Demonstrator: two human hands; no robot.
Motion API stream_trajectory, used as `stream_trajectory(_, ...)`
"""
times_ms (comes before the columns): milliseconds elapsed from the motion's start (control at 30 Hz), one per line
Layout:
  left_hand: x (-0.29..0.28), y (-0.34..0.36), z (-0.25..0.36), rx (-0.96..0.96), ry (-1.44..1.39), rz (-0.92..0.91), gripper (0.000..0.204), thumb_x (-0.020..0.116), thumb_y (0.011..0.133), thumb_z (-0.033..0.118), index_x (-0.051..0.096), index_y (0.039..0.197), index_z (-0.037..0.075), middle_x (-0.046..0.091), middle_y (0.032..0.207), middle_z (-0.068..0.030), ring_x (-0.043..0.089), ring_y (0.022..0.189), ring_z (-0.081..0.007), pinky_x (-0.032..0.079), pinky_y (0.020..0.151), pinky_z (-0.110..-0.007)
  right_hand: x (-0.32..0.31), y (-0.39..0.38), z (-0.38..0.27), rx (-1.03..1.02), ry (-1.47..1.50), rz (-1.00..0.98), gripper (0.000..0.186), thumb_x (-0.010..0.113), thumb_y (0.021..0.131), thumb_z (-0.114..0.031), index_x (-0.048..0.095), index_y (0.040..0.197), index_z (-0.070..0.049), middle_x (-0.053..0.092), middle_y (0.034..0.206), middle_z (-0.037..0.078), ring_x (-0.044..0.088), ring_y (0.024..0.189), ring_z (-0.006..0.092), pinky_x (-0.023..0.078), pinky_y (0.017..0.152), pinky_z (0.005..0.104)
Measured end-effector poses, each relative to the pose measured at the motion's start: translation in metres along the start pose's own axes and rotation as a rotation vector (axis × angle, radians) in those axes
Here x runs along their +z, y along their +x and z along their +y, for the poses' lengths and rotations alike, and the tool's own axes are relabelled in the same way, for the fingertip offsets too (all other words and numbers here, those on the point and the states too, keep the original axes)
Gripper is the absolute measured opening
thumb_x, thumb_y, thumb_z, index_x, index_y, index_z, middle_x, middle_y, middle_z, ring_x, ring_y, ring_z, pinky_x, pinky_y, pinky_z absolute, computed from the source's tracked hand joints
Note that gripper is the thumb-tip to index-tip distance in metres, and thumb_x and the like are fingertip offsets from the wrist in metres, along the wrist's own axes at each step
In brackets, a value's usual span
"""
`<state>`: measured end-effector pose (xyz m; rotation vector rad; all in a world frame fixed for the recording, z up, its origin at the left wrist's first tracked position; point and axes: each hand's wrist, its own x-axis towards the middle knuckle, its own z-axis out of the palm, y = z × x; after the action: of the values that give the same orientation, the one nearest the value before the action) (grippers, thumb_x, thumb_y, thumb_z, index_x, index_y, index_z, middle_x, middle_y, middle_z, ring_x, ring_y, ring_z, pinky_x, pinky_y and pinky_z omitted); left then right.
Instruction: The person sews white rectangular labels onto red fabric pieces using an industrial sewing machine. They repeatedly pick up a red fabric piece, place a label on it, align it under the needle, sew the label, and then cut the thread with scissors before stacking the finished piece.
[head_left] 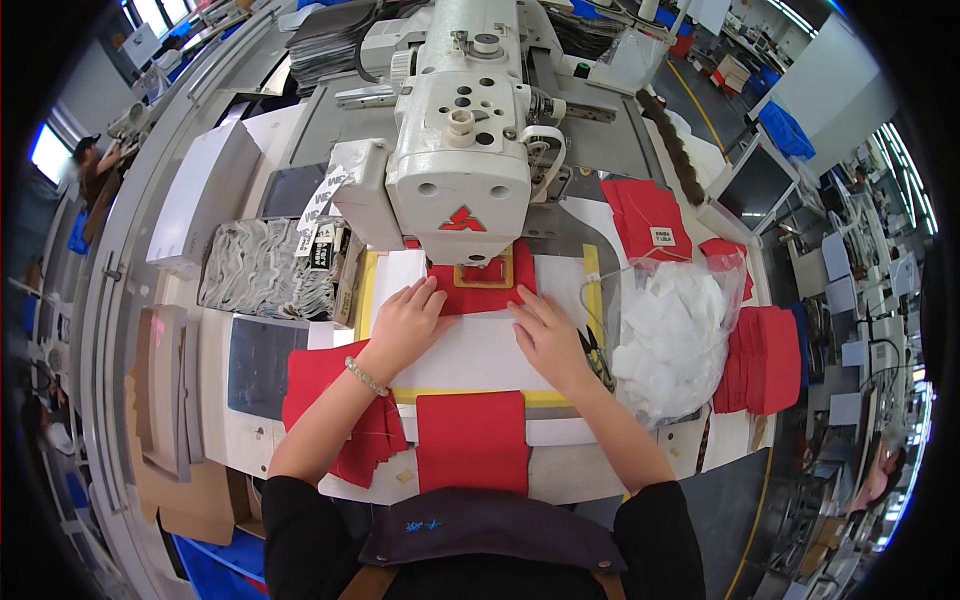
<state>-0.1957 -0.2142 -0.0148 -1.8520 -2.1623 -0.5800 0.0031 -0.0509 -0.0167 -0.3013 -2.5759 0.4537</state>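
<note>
A red fabric piece (pixel 452 299) lies under the head of a white industrial sewing machine (pixel 455 180), inside a yellow clamp frame (pixel 508 274). My left hand (pixel 408 322) rests flat at the cloth's left edge, fingers stretched forward; a beaded bracelet circles that wrist. At the right edge, my right hand (pixel 547 340) touches the cloth with its fingertips, fingers apart. Neither hand grasps anything. Both are over a white sheet (pixel 480 355) with yellow borders. Another red piece (pixel 472 440) hangs at the table's front edge, and more red cloth (pixel 345 400) lies under my left forearm.
Left of the machine are a box of folded labels (pixel 275 270) and a white carton (pixel 205 200). To the right stand a clear bag of white pieces (pixel 675 340), black-handled snips (pixel 594 350), a red fabric stack (pixel 765 360) and a labelled red piece (pixel 645 215).
</note>
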Motion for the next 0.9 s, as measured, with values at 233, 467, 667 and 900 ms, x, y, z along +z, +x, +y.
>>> stream_trajectory(233, -0.008, -0.010, 0.007, -0.041, 0.044, -0.075, 0.045, 0.072, 0.079, 0.039, 0.062, 0.104, 0.003, 0.059, 0.124, -0.0197, 0.057, 0.114, -0.0316, 0.044, 0.096, -0.043, 0.000, -0.006, -0.011, -0.020, -0.124, 0.003, 0.032, 0.068, 0.083, -0.013, 0.066, 0.113, -0.003, 0.057, 0.131, 0.016, 0.062, 0.107, 0.0353, 0.049, 0.096, 0.0432)
stream_trajectory(467, -0.009, -0.010, 0.005, -0.106, -0.011, -0.071, 0.046, 0.075, 0.078, 0.035, 0.062, 0.110, 0.004, 0.057, 0.128, -0.0159, 0.055, 0.116, -0.0292, 0.042, 0.096, -0.042, 0.000, -0.005, -0.012, -0.005, -0.082, -0.002, 0.032, 0.067, 0.084, -0.013, 0.065, 0.113, -0.002, 0.057, 0.131, 0.019, 0.062, 0.106, 0.0348, 0.048, 0.098, 0.0431)
stream_trajectory(667, -0.013, -0.012, -0.005, -0.259, -0.206, -0.126, 0.040, 0.074, 0.080, 0.026, 0.063, 0.113, 0.006, 0.058, 0.128, -0.0128, 0.054, 0.117, -0.0288, 0.042, 0.097, -0.043, 0.003, -0.005, -0.013, 0.007, -0.037, -0.014, 0.033, 0.067, 0.084, -0.013, 0.064, 0.115, -0.001, 0.056, 0.131, 0.020, 0.061, 0.107, 0.0352, 0.048, 0.099, 0.0434)
stream_trajectory(900, -0.016, -0.013, -0.009, -0.240, -0.176, -0.153, 0.032, 0.071, 0.083, 0.022, 0.066, 0.112, 0.009, 0.057, 0.129, -0.0118, 0.054, 0.118, -0.0284, 0.042, 0.097, -0.043, 0.006, -0.003, -0.013, 0.025, -0.015, -0.019, 0.034, 0.067, 0.084, -0.014, 0.064, 0.116, -0.001, 0.055, 0.133, 0.019, 0.061, 0.108, 0.0370, 0.048, 0.099, 0.0436)
